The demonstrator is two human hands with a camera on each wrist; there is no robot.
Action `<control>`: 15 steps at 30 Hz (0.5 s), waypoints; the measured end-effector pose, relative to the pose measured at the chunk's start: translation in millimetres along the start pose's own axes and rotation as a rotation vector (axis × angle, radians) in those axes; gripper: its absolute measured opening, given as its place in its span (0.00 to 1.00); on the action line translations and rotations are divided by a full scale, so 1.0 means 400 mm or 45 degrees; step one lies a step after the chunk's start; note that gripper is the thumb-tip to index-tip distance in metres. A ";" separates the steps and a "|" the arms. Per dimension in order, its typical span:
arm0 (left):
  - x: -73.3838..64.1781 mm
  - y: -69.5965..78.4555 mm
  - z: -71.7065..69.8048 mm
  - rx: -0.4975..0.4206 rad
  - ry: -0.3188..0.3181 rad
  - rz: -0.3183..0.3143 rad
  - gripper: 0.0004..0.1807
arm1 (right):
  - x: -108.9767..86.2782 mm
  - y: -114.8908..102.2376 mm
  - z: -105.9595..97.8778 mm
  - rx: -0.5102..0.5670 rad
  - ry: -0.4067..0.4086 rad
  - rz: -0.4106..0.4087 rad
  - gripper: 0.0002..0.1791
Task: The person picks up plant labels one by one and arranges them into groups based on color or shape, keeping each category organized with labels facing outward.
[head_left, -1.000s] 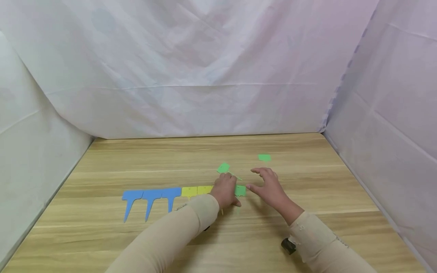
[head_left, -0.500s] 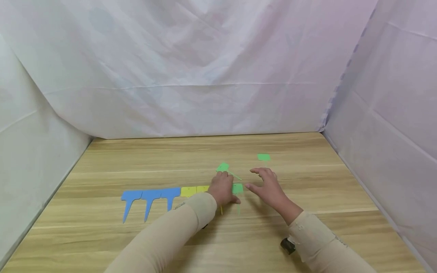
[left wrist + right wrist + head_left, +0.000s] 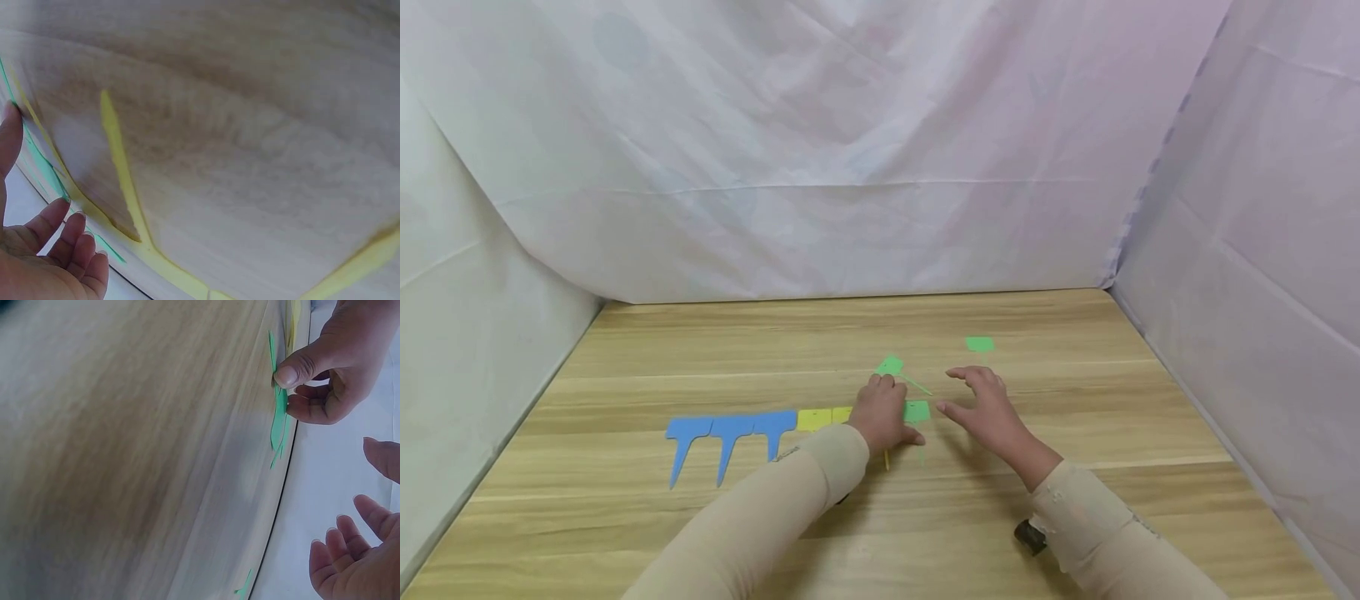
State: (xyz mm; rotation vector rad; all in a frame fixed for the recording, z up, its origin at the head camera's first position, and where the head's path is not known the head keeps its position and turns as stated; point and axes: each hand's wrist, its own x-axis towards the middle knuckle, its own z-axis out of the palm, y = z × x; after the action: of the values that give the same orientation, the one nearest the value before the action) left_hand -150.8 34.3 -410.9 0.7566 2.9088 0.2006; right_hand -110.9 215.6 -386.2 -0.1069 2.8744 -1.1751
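Note:
In the head view my left hand (image 3: 880,410) pinches a green T-shaped plant label (image 3: 917,411) lying flat on the table. Its thumb and index finger also show on that label (image 3: 279,415) in the right wrist view. Yellow plant labels (image 3: 814,419) adjoin it to the left, partly covered by the left hand and sleeve. Beyond them the row continues in blue plant labels (image 3: 691,427), stems toward me. My right hand (image 3: 992,417) hovers just right of the green label, fingers spread and loosely bent, holding nothing.
A tilted green label (image 3: 891,365) lies just behind the left hand, its stem pointing right. Another green label (image 3: 980,343) is farther back, beyond the right hand. White cloth (image 3: 820,242) hangs along the table's back edge and both sides. A black wrist device (image 3: 1030,537) shows under the right sleeve.
My left hand and the green label have shifted slightly left, closer to the yellow labels. My right hand stays nearly still.

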 end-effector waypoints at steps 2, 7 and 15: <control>-0.003 -0.003 -0.001 0.003 0.000 0.005 0.39 | 0.000 -0.002 0.002 0.006 -0.004 -0.002 0.30; -0.009 -0.010 0.000 -0.014 0.005 0.011 0.38 | 0.001 -0.004 0.008 0.007 -0.010 -0.009 0.30; -0.015 -0.020 0.000 -0.044 0.019 0.010 0.37 | 0.004 -0.012 0.013 0.019 -0.013 -0.003 0.29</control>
State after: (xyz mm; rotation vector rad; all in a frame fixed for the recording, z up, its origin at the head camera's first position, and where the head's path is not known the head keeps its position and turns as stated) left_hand -149.4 24.3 -411.6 0.7650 2.9089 0.2578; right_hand -111.9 208.7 -386.5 -0.1155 2.8565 -1.1931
